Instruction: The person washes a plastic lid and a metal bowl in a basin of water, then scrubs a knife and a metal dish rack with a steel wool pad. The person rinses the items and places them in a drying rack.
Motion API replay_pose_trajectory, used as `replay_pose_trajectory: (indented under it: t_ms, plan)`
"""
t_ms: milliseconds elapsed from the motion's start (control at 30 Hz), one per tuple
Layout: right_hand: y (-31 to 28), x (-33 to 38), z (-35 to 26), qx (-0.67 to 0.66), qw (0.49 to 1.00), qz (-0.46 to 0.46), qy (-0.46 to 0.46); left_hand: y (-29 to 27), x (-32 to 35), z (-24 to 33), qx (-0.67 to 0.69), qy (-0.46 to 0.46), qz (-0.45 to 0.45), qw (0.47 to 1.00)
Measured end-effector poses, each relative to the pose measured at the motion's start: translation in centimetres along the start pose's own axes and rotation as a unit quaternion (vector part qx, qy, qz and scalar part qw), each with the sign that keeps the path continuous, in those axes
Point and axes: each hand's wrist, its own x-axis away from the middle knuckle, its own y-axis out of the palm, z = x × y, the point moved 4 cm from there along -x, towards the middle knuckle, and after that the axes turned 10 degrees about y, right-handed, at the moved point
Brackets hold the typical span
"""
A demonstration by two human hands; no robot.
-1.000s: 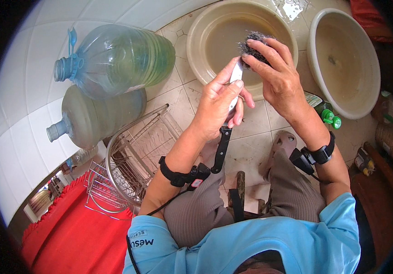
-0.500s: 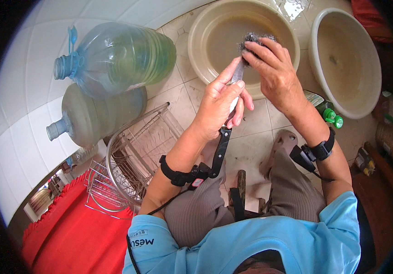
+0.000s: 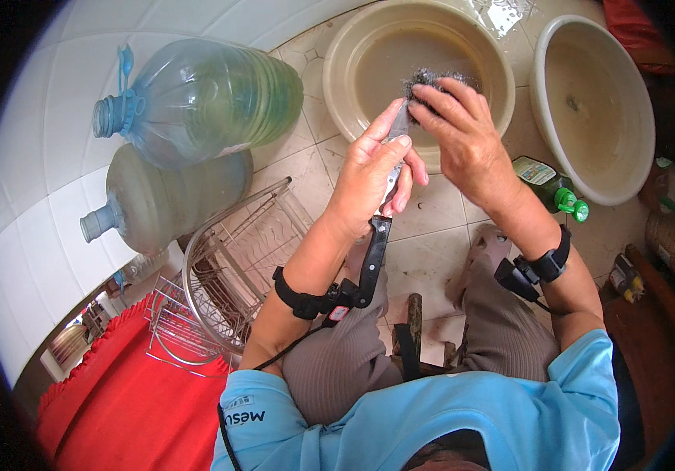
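My left hand point(image 3: 374, 169) is closed round the blade of a knife point(image 3: 373, 255), whose black riveted handle points back toward my left forearm. The blade runs up between thumb and fingers toward a beige basin point(image 3: 339, 86) of cloudy water. In my right hand point(image 3: 467, 133) is a grey steel wool scrubber point(image 3: 425, 81), pressed at the blade's tip end above the near side of the basin. The fingers of that hand partly hide the scrubber and are slightly blurred.
A second basin point(image 3: 541, 86) with murky water stands at the right, beside a green-capped bottle point(image 3: 540, 174). Two big plastic water jugs point(image 3: 212, 98) lie at the left. Nearer are a metal wire rack point(image 3: 219, 267) and a red cloth point(image 3: 137, 385).
My right hand has moved a little down and left with the scrubber, along the blade. The knife and my left hand have shifted slightly left.
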Motion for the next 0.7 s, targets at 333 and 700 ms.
replay_pose_trajectory:
  t_ms: [333,700]
  plan:
    - [-1.3,-0.9,1.7,-0.012,0.997,0.05,0.058,0.6,0.1,0.4,-0.017,-0.008,-0.035,0.999]
    - [-1.0,-0.7,0.9,-0.004,1.0,0.022,0.012,0.1,-0.1,0.2,-0.007,-0.022,-0.014,1.0]
